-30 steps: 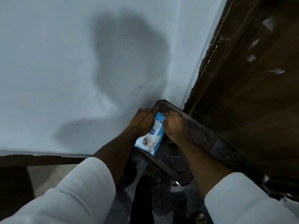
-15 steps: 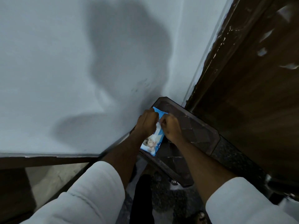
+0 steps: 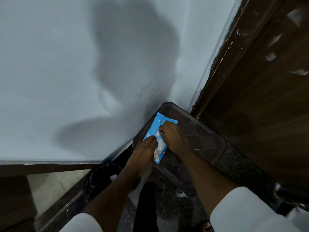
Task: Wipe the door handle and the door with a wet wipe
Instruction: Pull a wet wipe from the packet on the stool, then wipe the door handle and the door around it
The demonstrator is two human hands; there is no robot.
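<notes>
1. Here, one blue pack of wet wipes (image 3: 158,129) lies flat on the dark brown stool (image 3: 197,139), near its far left corner, with its long axis running away from the viewer.
2. The left hand (image 3: 143,154) presses down on the near left part of the pack, fingers bent and laid flat over the wrapper; it holds the pack against the stool top rather than lifting it.
3. The right hand (image 3: 172,135) rests on the pack's middle, its fingertips (image 3: 161,131) pinched narrowly at a white patch on the wrapper; whether a wipe is gripped cannot be told.
4. Two bare forearms lead back to two white sleeves, the left sleeve (image 3: 80,223) and the right sleeve (image 3: 247,213), at the lower edge.
5. The stool has a patterned top and a raised rim; it stands in the corner, its left edge close to the wall (image 3: 50,72) and its far corner just beside the door frame.
6. One brown wooden door (image 3: 267,97) fills the right side, carrying several pale smears on its upper part; its handle is not visible.
7. A black waste bin (image 3: 100,178) stands on the floor left of the stool, partly hidden by the left forearm.
8. The wall is pale blue-grey and bears the person's shadow; a dark skirting strip (image 3: 41,168) runs along its base.
9. The floor (image 3: 167,206) is dark speckled stone, with a paler slab (image 3: 55,186) at the lower left.
</notes>
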